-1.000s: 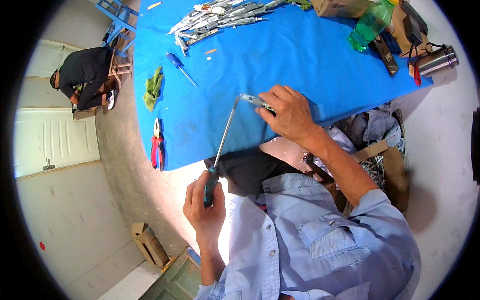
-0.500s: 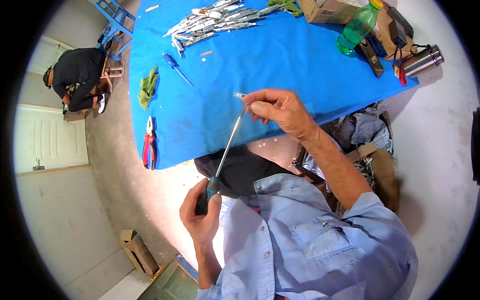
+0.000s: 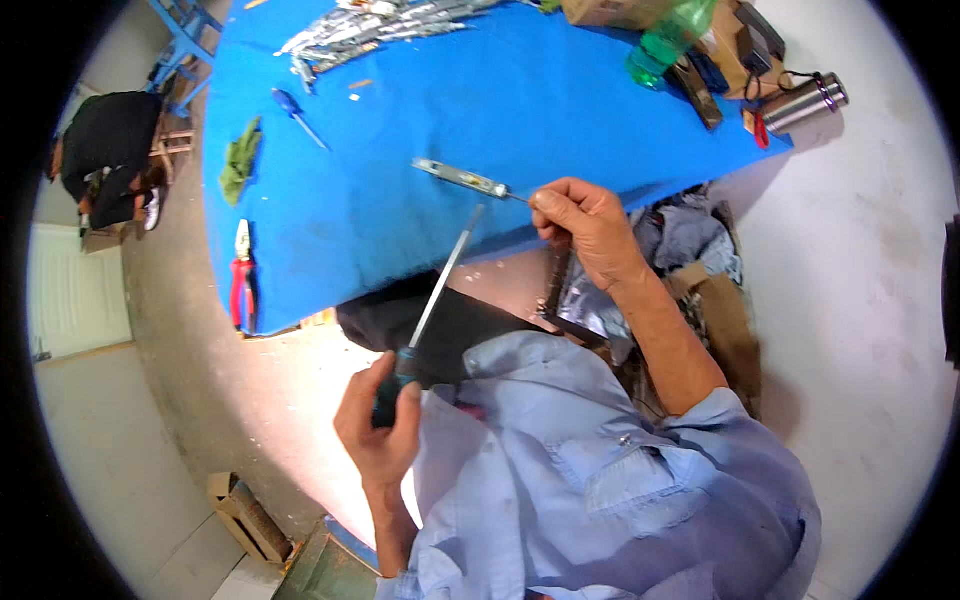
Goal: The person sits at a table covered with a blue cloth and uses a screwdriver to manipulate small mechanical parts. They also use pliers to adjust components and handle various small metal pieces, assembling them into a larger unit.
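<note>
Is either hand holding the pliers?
No, the pliers lie on the blue cloth, while the left hand holds a screwdriver and the right hand a slim part.

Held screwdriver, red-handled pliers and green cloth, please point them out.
Held screwdriver point(image 3: 435, 300): head view, on its shaft.
Red-handled pliers point(image 3: 242, 271): head view, upper handles.
Green cloth point(image 3: 240, 163): head view, middle of its fabric.

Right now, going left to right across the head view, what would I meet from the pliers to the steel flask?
Red-handled pliers → blue screwdriver → left hand → slim metal piece → right hand → green bottle → steel flask.
</note>
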Motion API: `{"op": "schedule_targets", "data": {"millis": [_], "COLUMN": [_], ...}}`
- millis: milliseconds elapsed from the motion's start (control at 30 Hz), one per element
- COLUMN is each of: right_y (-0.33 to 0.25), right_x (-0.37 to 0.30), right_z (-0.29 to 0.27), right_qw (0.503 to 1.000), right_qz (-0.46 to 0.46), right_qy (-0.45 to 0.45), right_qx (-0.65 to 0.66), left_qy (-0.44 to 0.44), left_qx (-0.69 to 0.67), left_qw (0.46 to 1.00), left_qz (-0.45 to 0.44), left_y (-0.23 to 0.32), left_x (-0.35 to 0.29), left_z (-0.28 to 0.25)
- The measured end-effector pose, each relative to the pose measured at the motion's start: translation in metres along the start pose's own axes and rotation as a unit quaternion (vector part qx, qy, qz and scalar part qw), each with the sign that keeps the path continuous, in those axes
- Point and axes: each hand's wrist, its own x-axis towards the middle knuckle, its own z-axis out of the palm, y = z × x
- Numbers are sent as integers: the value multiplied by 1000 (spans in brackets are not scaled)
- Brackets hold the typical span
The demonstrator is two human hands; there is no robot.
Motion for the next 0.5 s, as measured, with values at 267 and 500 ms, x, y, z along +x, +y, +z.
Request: {"op": "schedule_targets", "data": {"millis": [267,500], "right_y": [60,183], "right_x": [-83,-203], "right_z": [-181,-368], "right_qw": [947,813], "right_qz": [73,229], "right_qy": [185,276], "right_qx": [-253,-459], "left_qy": [27,7], "left_qx": [-32,2], "left_qw": [996,995], "left_qz": [-78,-103], "left_y": [-14,-14], "left_x": [-7,-2], "left_z": [3,7]}}
